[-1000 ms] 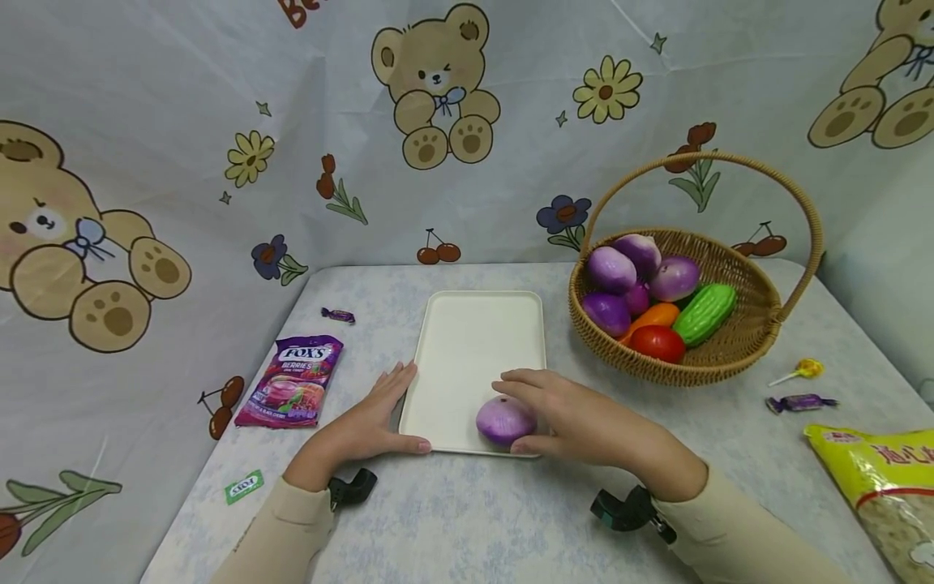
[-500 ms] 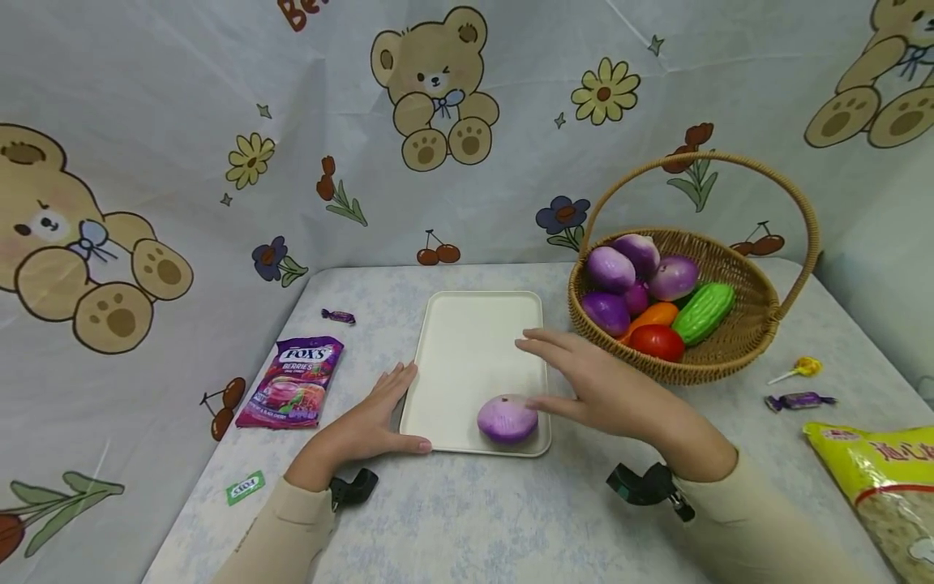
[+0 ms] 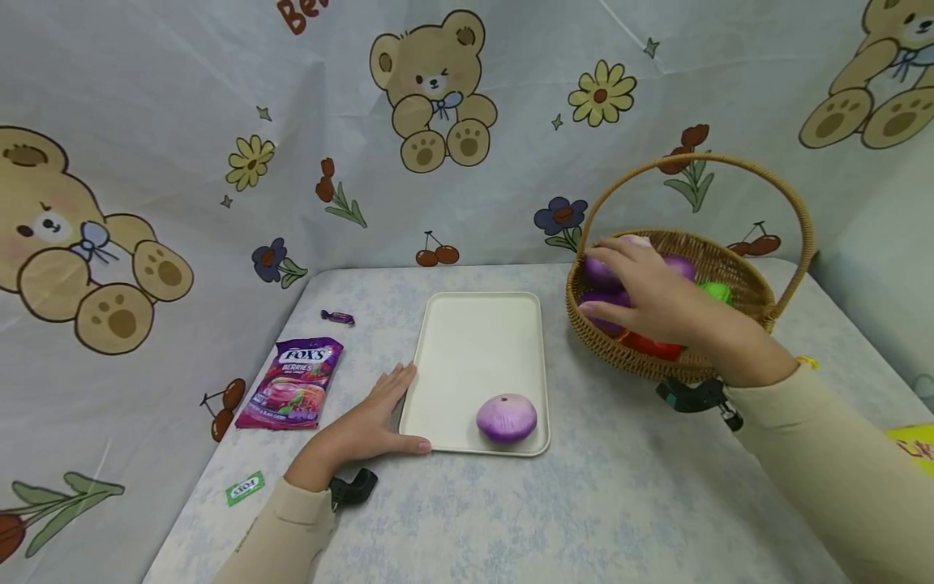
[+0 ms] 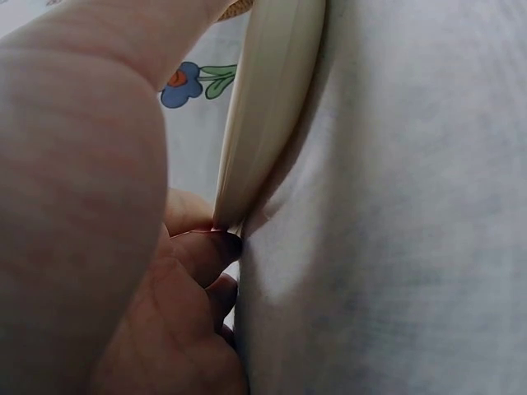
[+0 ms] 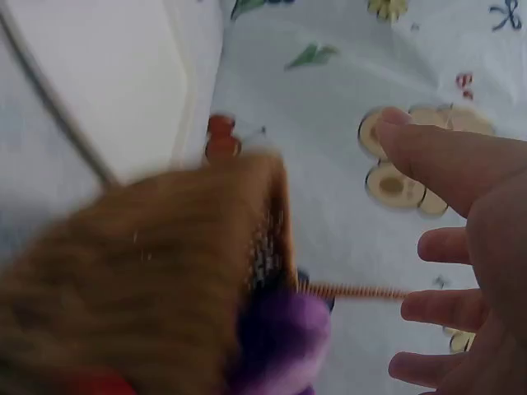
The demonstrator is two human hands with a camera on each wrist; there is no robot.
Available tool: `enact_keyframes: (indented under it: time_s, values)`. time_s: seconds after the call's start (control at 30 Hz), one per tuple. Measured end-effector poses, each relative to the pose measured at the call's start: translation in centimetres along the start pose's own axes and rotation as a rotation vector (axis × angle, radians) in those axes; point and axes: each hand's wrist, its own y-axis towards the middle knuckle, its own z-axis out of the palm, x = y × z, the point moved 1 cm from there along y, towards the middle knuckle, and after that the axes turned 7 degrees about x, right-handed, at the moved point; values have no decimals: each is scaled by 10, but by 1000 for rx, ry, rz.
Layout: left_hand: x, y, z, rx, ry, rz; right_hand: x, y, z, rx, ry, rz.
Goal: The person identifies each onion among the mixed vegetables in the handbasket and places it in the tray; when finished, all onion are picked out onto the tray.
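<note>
My left hand (image 3: 365, 430) lies along the left edge of the white tray (image 3: 474, 349), thumb stretched toward its front corner. In the left wrist view its fingertips are right at the tray's rim (image 4: 268, 99). A purple onion (image 3: 507, 418) sits in the tray's front right corner. Over the wicker basket (image 3: 620, 362) my right hand (image 3: 667, 300) spreads its fingers and holds nothing. Below it are more purple onions (image 3: 600, 276), a red tomato (image 3: 649, 346) and a green vegetable (image 3: 718, 292), all partly hidden. The right wrist view shows the hand above an onion (image 5: 292, 337).
Left of the tray lie a purple candy bag (image 3: 293, 383), a wrapped candy (image 3: 338, 317) and a small green packet (image 3: 244, 488). The basket's tall handle (image 3: 803, 235) arches over it. A yellow bag (image 3: 916, 444) shows at the right edge, partly behind the sleeve.
My right hand has left the purple onion in the tray and moved right and away, up over the basket. The onion and my left hand have stayed in place.
</note>
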Motion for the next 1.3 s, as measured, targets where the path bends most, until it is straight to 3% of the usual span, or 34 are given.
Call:
enact_keyframes:
  time_s: [0.13, 0.27, 0.6, 0.9, 1.3]
  values:
    - [1, 1, 0, 0, 4, 4, -27, 11, -14, 108, 2, 141]
    - [3, 1, 1, -1, 12, 4, -46, 18, -22, 159, 10, 183]
    - [1, 2, 0, 2, 18, -3, -52, 27, -20, 201, 34, 181]
    - [2, 2, 1, 2, 24, -1, -58, 39, -5, 205, 67, 112]
    - [1, 0, -1, 5, 25, -13, -51, 42, -1, 200, -24, 38]
